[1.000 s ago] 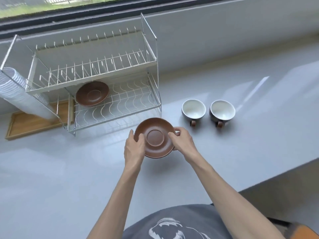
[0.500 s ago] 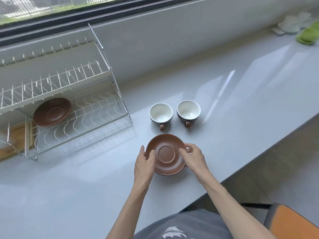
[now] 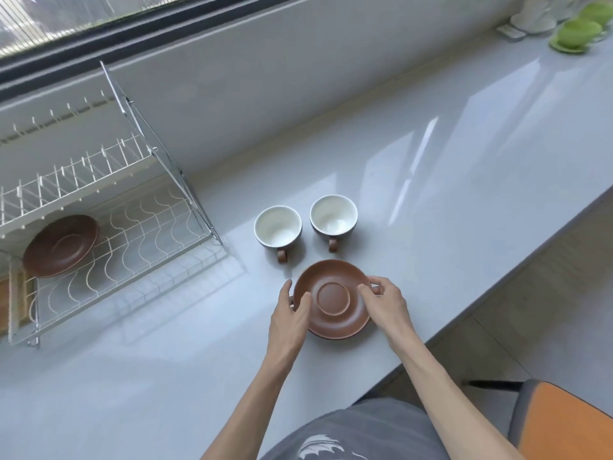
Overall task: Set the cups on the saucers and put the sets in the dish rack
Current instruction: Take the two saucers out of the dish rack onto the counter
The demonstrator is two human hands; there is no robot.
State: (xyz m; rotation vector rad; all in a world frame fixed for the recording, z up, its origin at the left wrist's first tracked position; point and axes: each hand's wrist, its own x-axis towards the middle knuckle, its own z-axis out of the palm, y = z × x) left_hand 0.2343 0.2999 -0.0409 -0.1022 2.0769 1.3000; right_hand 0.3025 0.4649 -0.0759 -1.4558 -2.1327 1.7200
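A brown saucer lies on the grey counter in front of me, with what looks like a second saucer's edge under it. My left hand grips its left rim and my right hand grips its right rim. Just beyond it stand two dark cups with white insides, the left cup and the right cup, handles toward me. Another brown saucer lies in the lower tier of the wire dish rack at the left.
The counter's front edge runs diagonally at the right, with floor and an orange chair seat beyond. Green and white cup sets stand far back right. A wooden tray lies under the rack's left end. A window sill runs behind.
The view has swung right, so the rack has slid toward the left edge. Both hands, still on the saucer, have brought it to the counter in front of the two cups.
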